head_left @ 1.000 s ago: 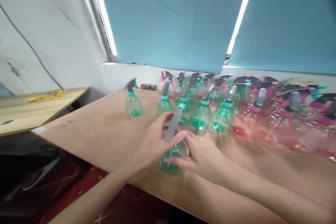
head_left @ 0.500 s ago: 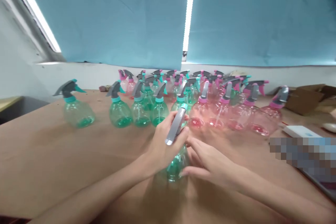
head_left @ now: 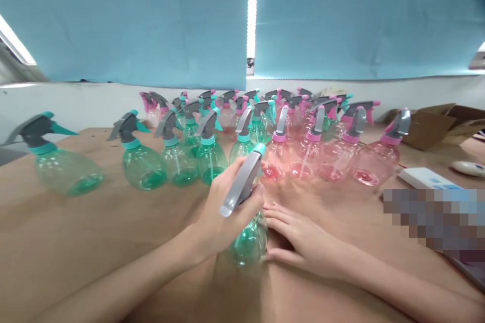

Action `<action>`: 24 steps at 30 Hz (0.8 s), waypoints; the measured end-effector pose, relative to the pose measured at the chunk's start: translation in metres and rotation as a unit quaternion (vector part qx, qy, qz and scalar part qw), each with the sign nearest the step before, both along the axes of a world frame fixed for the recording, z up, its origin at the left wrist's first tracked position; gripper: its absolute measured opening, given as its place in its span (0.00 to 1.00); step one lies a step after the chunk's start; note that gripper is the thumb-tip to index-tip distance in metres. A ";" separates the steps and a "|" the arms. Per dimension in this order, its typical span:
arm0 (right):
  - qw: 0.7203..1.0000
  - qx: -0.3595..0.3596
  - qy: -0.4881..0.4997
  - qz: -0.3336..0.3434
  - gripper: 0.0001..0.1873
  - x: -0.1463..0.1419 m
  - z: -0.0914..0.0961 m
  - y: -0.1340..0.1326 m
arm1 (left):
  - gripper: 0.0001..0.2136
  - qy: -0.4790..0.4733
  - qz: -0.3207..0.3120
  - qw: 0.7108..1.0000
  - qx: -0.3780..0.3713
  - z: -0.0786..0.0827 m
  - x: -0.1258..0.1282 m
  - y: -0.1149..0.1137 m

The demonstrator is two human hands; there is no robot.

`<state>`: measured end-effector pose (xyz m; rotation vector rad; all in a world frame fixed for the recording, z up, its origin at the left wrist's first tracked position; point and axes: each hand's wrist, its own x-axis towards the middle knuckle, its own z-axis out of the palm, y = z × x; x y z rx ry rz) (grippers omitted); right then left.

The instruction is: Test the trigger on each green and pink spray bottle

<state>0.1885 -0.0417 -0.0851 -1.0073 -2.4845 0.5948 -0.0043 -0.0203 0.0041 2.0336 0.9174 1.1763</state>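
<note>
A green transparent spray bottle (head_left: 248, 245) with a grey and teal trigger head stands upright on the table in front of me. My left hand (head_left: 227, 202) is closed around its neck, just under the spray head, which tilts toward the left. Beside the bottle's right side is my right hand (head_left: 299, 239), its fingers stretched out and the thumb apart near the bottle's base. Those fingertips reach the bottle's edge; whether they press on it I cannot tell. The bottle's collar is hidden by my left hand.
Behind the hands stand green spray bottles (head_left: 142, 169) on the left and pink spray bottles (head_left: 333, 161) on the right, several of each, with mixed ones further back. A cardboard box (head_left: 428, 123), a white box (head_left: 428, 178) and a pixelated patch lie at the right.
My view has shifted, so the bottles appear further left. My right hand has slid lower along the bottle's side, and its fingers are flatter. My left hand keeps its grip.
</note>
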 end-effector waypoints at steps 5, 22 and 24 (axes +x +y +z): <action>0.999 -0.025 -0.018 0.028 0.23 0.003 0.011 0.003 | 0.03 0.026 -0.005 1.000 0.014 0.008 -0.001 -0.001; 0.982 0.082 -0.076 -0.150 0.28 0.014 -0.011 0.008 | 0.03 0.017 -0.001 1.000 -0.008 0.002 -0.003 0.005; 0.983 0.081 -0.077 -0.143 0.29 0.015 -0.013 0.009 | 0.03 0.017 0.017 1.000 0.001 0.002 -0.002 0.004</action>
